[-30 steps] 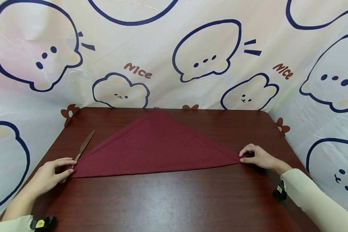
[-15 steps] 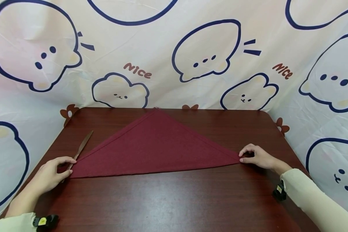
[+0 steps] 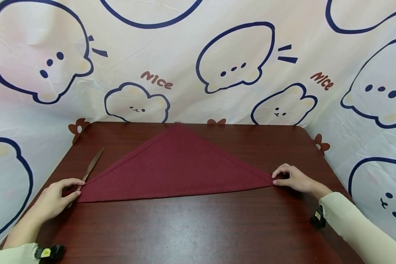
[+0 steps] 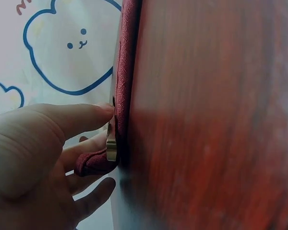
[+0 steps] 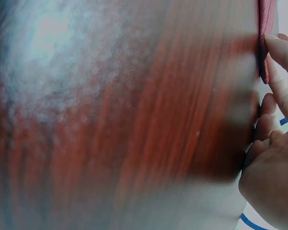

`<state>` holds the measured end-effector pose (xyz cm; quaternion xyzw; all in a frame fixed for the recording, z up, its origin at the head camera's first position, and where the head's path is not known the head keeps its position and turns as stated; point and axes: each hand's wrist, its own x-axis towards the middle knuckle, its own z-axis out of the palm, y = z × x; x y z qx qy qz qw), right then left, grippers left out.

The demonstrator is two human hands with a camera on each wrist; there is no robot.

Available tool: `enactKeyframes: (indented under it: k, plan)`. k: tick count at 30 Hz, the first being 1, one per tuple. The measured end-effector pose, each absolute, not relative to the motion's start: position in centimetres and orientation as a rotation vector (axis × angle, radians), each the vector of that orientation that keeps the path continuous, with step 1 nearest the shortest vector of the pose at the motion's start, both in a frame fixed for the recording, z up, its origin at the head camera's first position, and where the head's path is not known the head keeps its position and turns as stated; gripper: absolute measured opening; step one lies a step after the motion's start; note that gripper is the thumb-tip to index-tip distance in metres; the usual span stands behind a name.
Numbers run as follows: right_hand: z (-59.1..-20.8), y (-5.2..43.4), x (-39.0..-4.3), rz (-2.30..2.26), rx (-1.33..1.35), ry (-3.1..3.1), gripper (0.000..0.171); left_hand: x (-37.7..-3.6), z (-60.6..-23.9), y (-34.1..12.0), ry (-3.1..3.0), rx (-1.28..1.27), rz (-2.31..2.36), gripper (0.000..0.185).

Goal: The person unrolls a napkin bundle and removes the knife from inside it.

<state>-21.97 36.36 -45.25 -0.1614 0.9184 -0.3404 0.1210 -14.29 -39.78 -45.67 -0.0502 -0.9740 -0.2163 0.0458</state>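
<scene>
A dark red cloth (image 3: pixel 178 165) lies in a triangle on the table, its long side toward me and its point at the far edge. Its left corner is between the thumb and fingers of my left hand (image 3: pixel 54 200), together with the handle of a gold-coloured table knife (image 3: pixel 93 165). The blade slants away along the cloth's left edge. In the left wrist view, the cloth's end (image 4: pixel 93 164) curls up by the handle (image 4: pixel 111 151). Thumb and index finger of my right hand (image 3: pixel 293 178) pinch the right corner (image 5: pixel 264 28), other fingers curled in.
The brown wooden table (image 3: pixel 198 227) has a glossy patch of light in front of the cloth. A printed curtain (image 3: pixel 184 55) with cartoon outlines hangs behind and at both sides. Each wrist carries a small black camera (image 3: pixel 318 217).
My left hand has shifted slightly left, carrying the knife and the cloth's left corner with it. My right hand has stayed still.
</scene>
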Motion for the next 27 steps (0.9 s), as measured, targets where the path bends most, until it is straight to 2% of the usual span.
enactKeyframes:
  k: [27]
  plan:
    - [-45.3, 36.4, -21.9, -1.003, -0.47, 2.677, 0.013, -13.8, -43.6, -40.4, -2.921, -0.015, -0.777, 0.034]
